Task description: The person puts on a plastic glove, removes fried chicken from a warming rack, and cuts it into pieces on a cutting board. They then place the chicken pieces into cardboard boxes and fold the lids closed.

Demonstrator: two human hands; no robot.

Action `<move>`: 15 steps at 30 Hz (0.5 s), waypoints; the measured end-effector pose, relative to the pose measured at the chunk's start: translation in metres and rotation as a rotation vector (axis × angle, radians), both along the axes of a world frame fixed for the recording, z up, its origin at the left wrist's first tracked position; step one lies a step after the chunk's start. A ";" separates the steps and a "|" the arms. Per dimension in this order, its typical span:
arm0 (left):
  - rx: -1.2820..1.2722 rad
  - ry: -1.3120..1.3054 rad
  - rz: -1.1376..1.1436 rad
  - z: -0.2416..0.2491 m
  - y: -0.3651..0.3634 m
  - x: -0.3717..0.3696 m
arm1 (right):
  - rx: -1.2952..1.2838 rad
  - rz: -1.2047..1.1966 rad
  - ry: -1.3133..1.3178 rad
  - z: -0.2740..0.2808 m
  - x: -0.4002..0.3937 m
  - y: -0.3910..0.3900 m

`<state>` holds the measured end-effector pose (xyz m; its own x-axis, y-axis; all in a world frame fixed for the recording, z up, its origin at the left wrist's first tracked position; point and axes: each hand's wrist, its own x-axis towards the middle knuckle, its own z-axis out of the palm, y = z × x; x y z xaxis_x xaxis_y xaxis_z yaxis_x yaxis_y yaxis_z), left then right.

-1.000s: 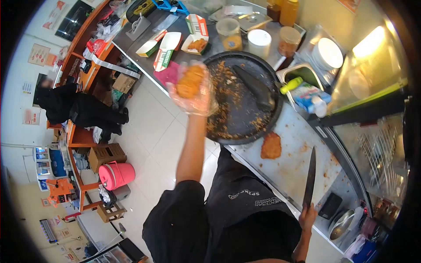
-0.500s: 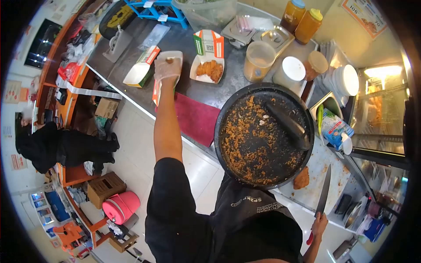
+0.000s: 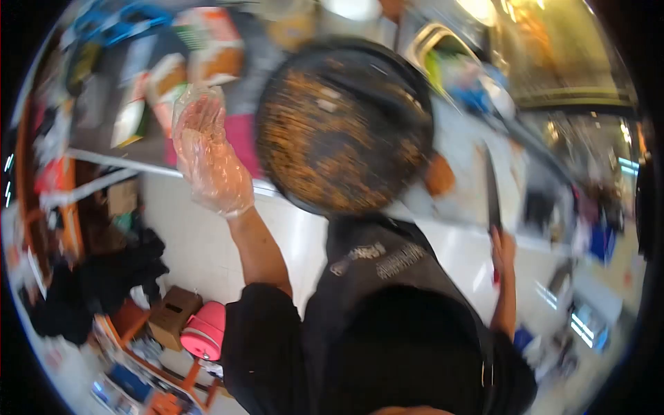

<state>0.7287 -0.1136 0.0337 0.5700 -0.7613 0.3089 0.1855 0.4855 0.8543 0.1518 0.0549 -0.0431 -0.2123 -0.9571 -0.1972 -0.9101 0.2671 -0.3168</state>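
My left hand [image 3: 211, 155], in a clear plastic glove, is raised over the counter's front edge, with its fingers loosely extended and nothing visible in it. Just beyond its fingertips is a paper box [image 3: 166, 76] with brown food inside. Another open box [image 3: 216, 52], also with brown food, stands to its right, and a third box [image 3: 130, 117] lies to its left. My right hand [image 3: 505, 245] grips the red handle of a long knife [image 3: 492, 187], its blade pointing away from me. A large black pan [image 3: 332, 138] holds brown crumbs. A fried piece [image 3: 439, 175] lies beside the pan.
A dark red cloth [image 3: 242, 142] lies under the pan's left side. Beyond the pan's right side are a metal container [image 3: 443, 41] and a blue-and-white packet [image 3: 474, 93]. A glass case [image 3: 574, 55] stands at the right. A person in black [image 3: 104, 283] is at the far left.
My left hand has come away from the middle box and back toward me, uncovering the food inside. The view has swung, shifting the pan up and left in view. The knife stays in my right hand.
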 end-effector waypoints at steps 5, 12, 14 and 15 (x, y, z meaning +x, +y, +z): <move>0.214 -0.202 -0.627 -0.038 0.065 -0.211 | 0.078 -0.050 -0.092 0.003 -0.044 -0.014; 0.495 -1.326 -0.026 -0.103 0.093 -0.391 | 0.120 0.051 -0.245 -0.006 -0.101 -0.011; 0.746 -1.479 0.160 -0.113 0.086 -0.404 | 0.070 0.079 -0.285 -0.007 -0.110 -0.003; 0.633 -1.434 0.095 -0.124 0.077 -0.400 | 0.039 0.100 -0.287 -0.012 -0.116 0.001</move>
<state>0.3285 -0.0362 -0.0906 0.1442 -0.9517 0.2710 -0.9372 -0.0435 0.3459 0.0362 0.0562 -0.0551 -0.0474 -0.9609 -0.2727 -0.8075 0.1976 -0.5558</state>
